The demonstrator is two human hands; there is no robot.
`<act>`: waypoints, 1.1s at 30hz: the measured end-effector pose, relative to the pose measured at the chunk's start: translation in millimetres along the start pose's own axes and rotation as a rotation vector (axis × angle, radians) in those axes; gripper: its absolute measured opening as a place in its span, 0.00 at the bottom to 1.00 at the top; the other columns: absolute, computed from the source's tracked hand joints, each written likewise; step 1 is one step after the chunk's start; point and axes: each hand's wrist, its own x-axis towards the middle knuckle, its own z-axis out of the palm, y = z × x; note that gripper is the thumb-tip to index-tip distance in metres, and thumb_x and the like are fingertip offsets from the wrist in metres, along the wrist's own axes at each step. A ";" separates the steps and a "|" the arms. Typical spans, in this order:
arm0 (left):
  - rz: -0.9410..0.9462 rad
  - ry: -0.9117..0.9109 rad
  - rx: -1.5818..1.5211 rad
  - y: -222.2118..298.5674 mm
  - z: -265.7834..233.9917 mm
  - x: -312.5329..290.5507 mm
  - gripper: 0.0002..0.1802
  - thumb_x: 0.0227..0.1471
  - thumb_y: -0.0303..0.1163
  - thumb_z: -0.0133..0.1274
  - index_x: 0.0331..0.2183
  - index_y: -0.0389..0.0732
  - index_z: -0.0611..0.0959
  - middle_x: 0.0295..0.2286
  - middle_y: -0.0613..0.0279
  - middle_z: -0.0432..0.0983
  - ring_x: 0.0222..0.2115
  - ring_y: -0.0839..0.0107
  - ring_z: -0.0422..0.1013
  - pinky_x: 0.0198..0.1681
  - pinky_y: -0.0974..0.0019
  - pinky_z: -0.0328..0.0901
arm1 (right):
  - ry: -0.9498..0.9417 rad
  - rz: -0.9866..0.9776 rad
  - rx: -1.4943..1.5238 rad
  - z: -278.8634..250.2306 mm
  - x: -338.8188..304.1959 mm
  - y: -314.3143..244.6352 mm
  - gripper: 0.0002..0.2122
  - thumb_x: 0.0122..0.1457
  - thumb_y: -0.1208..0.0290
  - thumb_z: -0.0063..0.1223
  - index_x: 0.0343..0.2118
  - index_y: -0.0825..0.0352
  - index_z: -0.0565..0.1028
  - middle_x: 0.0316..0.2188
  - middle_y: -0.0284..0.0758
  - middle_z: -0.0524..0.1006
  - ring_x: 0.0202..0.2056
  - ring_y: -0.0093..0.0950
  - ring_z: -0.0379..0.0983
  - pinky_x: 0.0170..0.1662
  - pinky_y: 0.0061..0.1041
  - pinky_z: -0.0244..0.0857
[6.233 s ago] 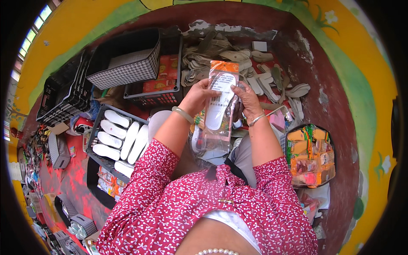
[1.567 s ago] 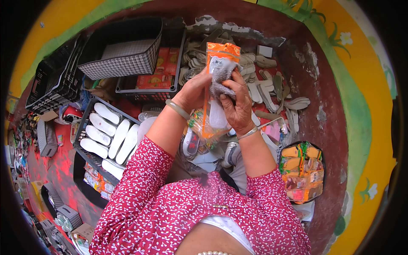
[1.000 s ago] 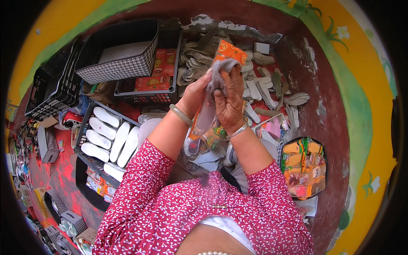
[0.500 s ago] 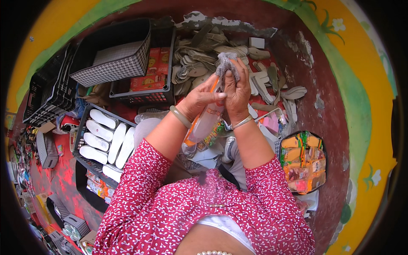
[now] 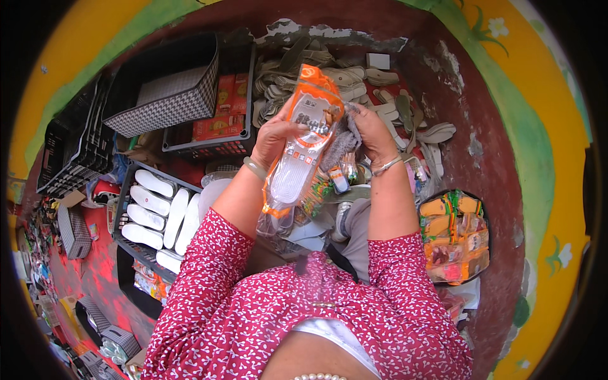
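My left hand [image 5: 277, 135] is closed on the left edge of a clear packet with orange ends [image 5: 292, 168]; a pale insole shows through its front. The packet is tilted, its top end up and to the right. In my right hand [image 5: 373, 134] a crumpled grey cloth [image 5: 342, 147] is gripped, hanging against the packet's right side. Below the hands, between my legs, lie several small colourful packets [image 5: 315, 197], partly hidden.
A heap of loose insoles [image 5: 304, 73] lies against the far wall. Left are a checked basket [image 5: 183, 101], a crate [image 5: 250, 95] with red boxes, and white insoles [image 5: 145, 217] in another crate. On the right, orange-and-green packets [image 5: 443, 234] fill a dark basket.
The packet has turned from nearly edge-on to show its front. My right hand has moved right and down with the cloth, apart from my left hand.
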 end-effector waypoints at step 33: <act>0.560 0.214 0.411 24.7 -14.4 12.9 0.34 0.42 0.20 0.37 0.55 0.40 0.59 0.49 0.51 0.63 0.45 0.64 0.66 0.47 0.66 0.63 | -0.354 0.307 0.695 45.3 -13.7 19.7 0.24 0.62 0.54 0.30 0.52 0.71 0.62 0.50 0.40 0.67 0.52 0.35 0.62 0.57 0.36 0.50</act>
